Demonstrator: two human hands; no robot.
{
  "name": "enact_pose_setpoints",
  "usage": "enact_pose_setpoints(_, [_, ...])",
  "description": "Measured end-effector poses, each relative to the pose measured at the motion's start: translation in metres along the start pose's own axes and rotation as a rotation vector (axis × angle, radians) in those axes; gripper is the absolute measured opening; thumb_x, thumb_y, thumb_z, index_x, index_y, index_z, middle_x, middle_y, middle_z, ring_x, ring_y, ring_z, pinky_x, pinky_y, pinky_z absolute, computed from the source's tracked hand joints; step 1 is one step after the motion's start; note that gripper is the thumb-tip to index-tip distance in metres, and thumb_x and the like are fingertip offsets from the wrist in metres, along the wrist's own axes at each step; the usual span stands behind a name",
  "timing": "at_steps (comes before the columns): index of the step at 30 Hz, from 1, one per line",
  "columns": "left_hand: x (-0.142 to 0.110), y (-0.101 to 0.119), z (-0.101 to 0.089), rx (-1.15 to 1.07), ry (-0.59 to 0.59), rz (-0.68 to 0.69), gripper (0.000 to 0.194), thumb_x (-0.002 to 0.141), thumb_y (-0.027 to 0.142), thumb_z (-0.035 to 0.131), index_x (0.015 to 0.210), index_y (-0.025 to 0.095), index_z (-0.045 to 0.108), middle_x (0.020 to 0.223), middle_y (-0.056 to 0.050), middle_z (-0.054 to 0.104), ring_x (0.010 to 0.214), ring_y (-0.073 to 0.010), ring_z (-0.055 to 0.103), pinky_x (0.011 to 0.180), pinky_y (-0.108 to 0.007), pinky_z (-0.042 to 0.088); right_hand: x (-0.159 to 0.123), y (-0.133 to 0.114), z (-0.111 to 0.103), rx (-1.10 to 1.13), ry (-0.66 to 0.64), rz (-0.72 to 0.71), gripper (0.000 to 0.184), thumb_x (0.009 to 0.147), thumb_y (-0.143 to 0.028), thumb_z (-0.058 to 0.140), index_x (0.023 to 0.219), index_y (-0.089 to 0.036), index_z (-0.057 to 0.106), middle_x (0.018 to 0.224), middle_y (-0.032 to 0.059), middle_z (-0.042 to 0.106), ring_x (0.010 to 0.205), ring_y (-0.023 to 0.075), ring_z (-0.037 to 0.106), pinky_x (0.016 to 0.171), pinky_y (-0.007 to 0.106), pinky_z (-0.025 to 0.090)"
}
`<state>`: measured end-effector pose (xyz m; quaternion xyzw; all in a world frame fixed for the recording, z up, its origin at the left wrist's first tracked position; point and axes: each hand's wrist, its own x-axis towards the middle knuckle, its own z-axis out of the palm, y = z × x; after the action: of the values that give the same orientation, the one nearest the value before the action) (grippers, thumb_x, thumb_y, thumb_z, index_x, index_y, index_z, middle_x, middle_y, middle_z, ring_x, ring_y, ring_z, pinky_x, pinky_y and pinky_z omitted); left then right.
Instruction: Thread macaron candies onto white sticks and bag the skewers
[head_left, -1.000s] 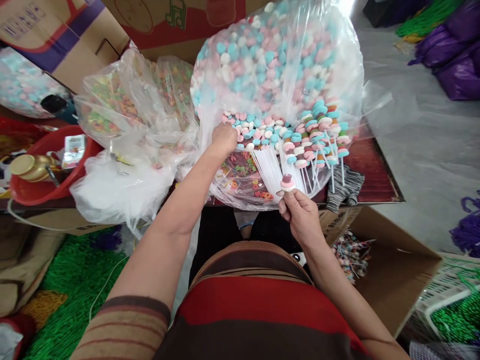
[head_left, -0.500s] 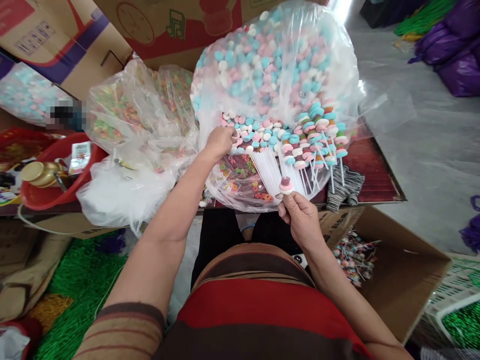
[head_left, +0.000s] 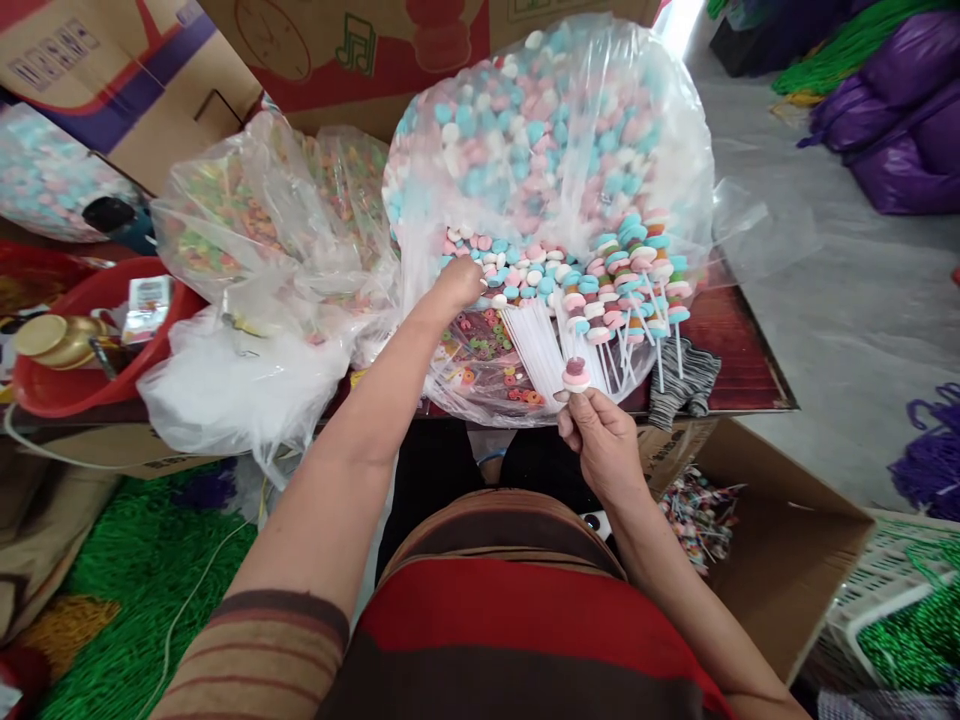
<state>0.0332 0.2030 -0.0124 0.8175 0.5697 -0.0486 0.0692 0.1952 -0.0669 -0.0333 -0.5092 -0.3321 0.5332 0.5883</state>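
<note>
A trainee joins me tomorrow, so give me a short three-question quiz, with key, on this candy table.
1. Which hand holds the small candy stack?
2. True or false: in the picture, the loaded skewers lie left of the loose white sticks.
3. Where is the left hand?
A) Over the red basin
B) At the loose candies
C) Inside the cardboard box

Key: 1. The right hand. 2. False; they lie to the right. 3. B.

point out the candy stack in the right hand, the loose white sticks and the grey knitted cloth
Candy stack (head_left: pixel 576 378): head view, on its pink layer.
White sticks (head_left: pixel 534 342): head view, middle of the bundle.
Grey knitted cloth (head_left: pixel 694 378): head view, on its middle.
</note>
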Motion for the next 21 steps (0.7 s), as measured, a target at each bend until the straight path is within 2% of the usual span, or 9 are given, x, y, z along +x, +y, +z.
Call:
enact_pose_setpoints(3, [-0.008,0.0,0.0,0.01,0.028,0.054,0.035,0.083,0.017,0.06,0.112,0.009,0.078,0.121,-0.021,0.073,0.111,-0.0346,0.067,0.094,-0.039,0.046,0.0,0.001,-0.003,-0.011,-0.007,0.0,0.041,0.091,-0.057,0.07,0.074,-0.019,0.064,0.058,-0.0048,0.053,0.047,0.0057,0.038,0.044,0.022,0.023])
enact_pose_setpoints(7, [-0.02,-0.004,-0.002,-0.133,0.126,0.043,0.028,0.084,0.017,0.059,0.104,0.014,0.078,0.107,-0.014,0.077,0.105,-0.0306,0.068,0.092,-0.038,0.047,0.003,-0.004,0.0,-0.016,-0.016,-0.011,0.042,0.09,-0.058,0.07,0.073,-0.02,0.061,0.058,-0.0047,0.053,0.047,0.0063,0.037,0.044,0.023,0.023])
enact_pose_setpoints(10, [-0.031,-0.005,-0.006,-0.415,0.297,-0.033,0.02,0.083,0.017,0.062,0.098,0.016,0.075,0.101,-0.009,0.077,0.1,-0.0251,0.067,0.09,-0.034,0.048,0.011,-0.012,0.006,-0.022,-0.018,-0.017,0.041,0.086,-0.059,0.073,0.075,-0.021,0.062,0.057,-0.0054,0.052,0.046,0.007,0.036,0.044,0.023,0.024])
enact_pose_setpoints(12, [-0.045,-0.003,-0.009,-0.72,0.408,-0.068,0.013,0.083,0.017,0.064,0.093,0.018,0.072,0.095,-0.004,0.076,0.094,-0.0197,0.067,0.087,-0.03,0.049,0.02,-0.017,0.012,-0.022,-0.012,-0.024,0.042,0.083,-0.06,0.076,0.074,-0.021,0.062,0.056,-0.0056,0.052,0.046,0.007,0.035,0.043,0.023,0.024])
enact_pose_setpoints(13, [-0.055,0.0,-0.01,-0.902,0.428,-0.075,0.01,0.083,0.018,0.065,0.091,0.019,0.07,0.091,-0.002,0.074,0.09,-0.0171,0.066,0.084,-0.027,0.049,0.026,-0.02,0.016,-0.019,-0.004,-0.033,0.043,0.081,-0.06,0.077,0.075,-0.021,0.063,0.056,-0.0056,0.052,0.046,0.0069,0.035,0.043,0.023,0.023])
enact_pose_setpoints(14, [-0.066,0.004,-0.01,-1.094,0.415,-0.079,0.006,0.083,0.02,0.067,0.089,0.019,0.068,0.088,0.0,0.073,0.086,-0.0148,0.065,0.08,-0.025,0.049,0.032,-0.023,0.02,-0.015,0.007,-0.044,0.043,0.08,-0.06,0.078,0.075,-0.02,0.064,0.056,-0.0056,0.052,0.046,0.0066,0.035,0.043,0.023,0.023])
enact_pose_setpoints(17, [-0.107,0.02,-0.006,-1.63,0.201,-0.053,0.019,0.079,0.032,0.077,0.09,0.019,0.067,0.085,0.001,0.071,0.077,-0.0111,0.064,0.07,-0.023,0.049,0.051,-0.03,0.035,0.003,0.036,-0.07,0.045,0.074,-0.062,0.082,0.079,-0.02,0.068,0.059,-0.0056,0.054,0.045,0.0052,0.031,0.043,0.024,0.022])
enact_pose_setpoints(19, [-0.133,0.032,-0.001,-1.841,0.063,-0.038,0.03,0.071,0.038,0.085,0.087,0.019,0.068,0.083,0.001,0.071,0.073,-0.0107,0.065,0.069,-0.024,0.05,0.059,-0.031,0.044,0.021,0.016,-0.072,0.048,0.069,-0.064,0.085,0.079,-0.02,0.069,0.061,-0.0059,0.053,0.045,0.0045,0.027,0.042,0.024,0.021])
enact_pose_setpoints(21, [-0.152,0.041,0.004,-1.962,-0.035,-0.036,0.036,0.064,0.041,0.091,0.084,0.019,0.069,0.08,0.0,0.071,0.071,-0.0113,0.065,0.068,-0.026,0.052,0.063,-0.028,0.051,0.036,-0.04,-0.06,0.05,0.066,-0.067,0.085,0.081,-0.021,0.07,0.06,-0.0064,0.048,0.045,0.0047,0.026,0.042,0.024,0.021])
